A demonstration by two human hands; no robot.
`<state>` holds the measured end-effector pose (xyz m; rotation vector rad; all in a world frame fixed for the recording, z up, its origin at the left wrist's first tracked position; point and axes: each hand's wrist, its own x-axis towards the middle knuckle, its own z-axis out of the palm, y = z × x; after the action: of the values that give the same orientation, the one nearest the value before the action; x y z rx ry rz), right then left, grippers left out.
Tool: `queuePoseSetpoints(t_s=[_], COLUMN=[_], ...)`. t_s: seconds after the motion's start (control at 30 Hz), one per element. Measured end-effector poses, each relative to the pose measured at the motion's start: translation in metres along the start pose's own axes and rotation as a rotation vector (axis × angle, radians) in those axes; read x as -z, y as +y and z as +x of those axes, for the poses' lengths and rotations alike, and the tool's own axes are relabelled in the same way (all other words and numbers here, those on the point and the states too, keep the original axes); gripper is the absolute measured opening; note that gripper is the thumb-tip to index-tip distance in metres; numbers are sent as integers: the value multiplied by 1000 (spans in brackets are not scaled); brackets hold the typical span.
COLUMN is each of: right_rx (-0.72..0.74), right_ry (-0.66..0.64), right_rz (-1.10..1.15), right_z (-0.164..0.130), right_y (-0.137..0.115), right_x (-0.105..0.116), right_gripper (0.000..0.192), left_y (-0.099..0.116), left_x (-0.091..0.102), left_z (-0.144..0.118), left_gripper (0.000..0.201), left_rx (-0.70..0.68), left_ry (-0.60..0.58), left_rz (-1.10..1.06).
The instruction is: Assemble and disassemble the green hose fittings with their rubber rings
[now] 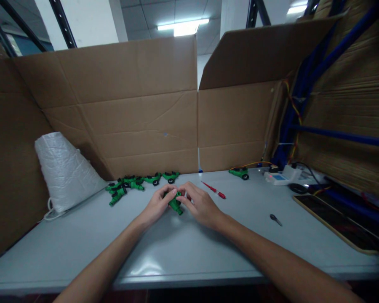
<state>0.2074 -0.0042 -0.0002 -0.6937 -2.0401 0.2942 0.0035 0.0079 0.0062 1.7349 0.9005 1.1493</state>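
Note:
A small green toy vehicle (176, 205) is held between my two hands over the middle of the table, its narrow end pointing down toward me. My left hand (159, 202) grips its left side with thumb and fingers. On the other side, the fingers and thumb of my right hand (200, 204) close on its upper right part. The fingers hide much of the toy's far side. Just right of my right hand lies a red screwdriver (215, 190), touched by neither hand.
Several green toy vehicles with black wheels (135, 183) sit at the back left, and another (240, 173) at the back right. A white padded bag (66, 172) leans at left. A small key-like object (276, 219), a power strip (282, 176) and a dark gold-edged panel (337, 223) lie right. Cardboard walls (139, 118) enclose the table.

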Motion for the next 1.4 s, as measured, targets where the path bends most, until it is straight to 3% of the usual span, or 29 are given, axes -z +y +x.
queuePoseSetpoints(t_s=[0.5,0.83,1.4], right_rx=[-17,-10,-157], right_ry=[-27,-64,21], right_rz=[-138,-204,139], right_z=[-1,2,6], right_y=[9,6,12], right_x=[-3,-1,-1], right_gripper=[5,8,26], left_y=[-3,0,-4], left_x=[-2,1,2], left_z=[-1,-2,-1], left_gripper=[33,33,40], left_rx=[-139,-145,-119], left_ry=[90,65,113], left_rz=[271,314,264])
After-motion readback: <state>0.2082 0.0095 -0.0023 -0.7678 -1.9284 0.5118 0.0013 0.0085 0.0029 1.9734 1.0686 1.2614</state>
